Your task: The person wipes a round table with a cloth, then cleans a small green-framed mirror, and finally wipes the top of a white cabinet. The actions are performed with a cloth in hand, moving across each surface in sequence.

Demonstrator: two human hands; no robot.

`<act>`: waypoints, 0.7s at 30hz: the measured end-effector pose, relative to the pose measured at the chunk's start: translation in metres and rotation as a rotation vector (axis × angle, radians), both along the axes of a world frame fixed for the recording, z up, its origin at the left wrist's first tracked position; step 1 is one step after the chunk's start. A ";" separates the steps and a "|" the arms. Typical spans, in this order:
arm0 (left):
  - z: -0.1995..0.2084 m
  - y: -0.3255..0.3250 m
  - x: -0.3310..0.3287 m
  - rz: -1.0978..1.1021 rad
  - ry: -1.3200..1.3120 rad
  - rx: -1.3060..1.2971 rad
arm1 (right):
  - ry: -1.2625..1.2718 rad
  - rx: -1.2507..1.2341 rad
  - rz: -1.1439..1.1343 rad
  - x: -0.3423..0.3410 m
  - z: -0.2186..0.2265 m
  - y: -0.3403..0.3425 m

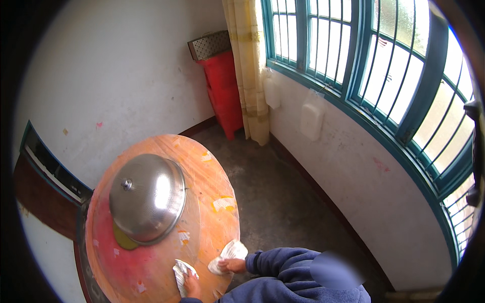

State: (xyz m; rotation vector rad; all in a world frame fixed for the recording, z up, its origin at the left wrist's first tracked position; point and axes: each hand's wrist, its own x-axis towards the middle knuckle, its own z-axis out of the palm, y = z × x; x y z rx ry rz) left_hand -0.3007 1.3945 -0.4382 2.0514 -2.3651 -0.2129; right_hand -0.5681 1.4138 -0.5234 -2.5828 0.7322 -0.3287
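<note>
Blue fleece sleeves (283,258) come in from the lower right, leading to two hands at the near edge of a round desk (202,177) with an orange, pink-blotched, plastic-looking cover. Under the left hand (192,284) lies a crumpled white ribbed cloth (180,272), its long axis running nearly up and down the picture; the fingers are bent around its right side, grasping it. Up and to the right, the right hand (232,265) grips a second, wider white cloth (235,250), which slants up to the right and reaches the rim of the desk. Neither hand looks spread wide, though how tightly each one squeezes cannot be told. Up and left of both hands, apart from them, sits a large shiny steel dome with a small knob (146,197); the left hand and its cloth look slightly nearer to its lower edge.
</note>
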 end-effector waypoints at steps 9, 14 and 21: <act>0.006 -0.008 -0.020 0.009 0.086 0.054 | 0.198 -0.057 -0.445 -0.086 0.010 -0.052; 0.007 -0.006 -0.022 -0.014 0.092 0.062 | -0.097 -0.126 -0.823 -0.119 0.015 -0.095; 0.008 -0.018 -0.042 0.065 0.012 0.054 | -0.245 0.229 0.016 -0.028 0.018 -0.025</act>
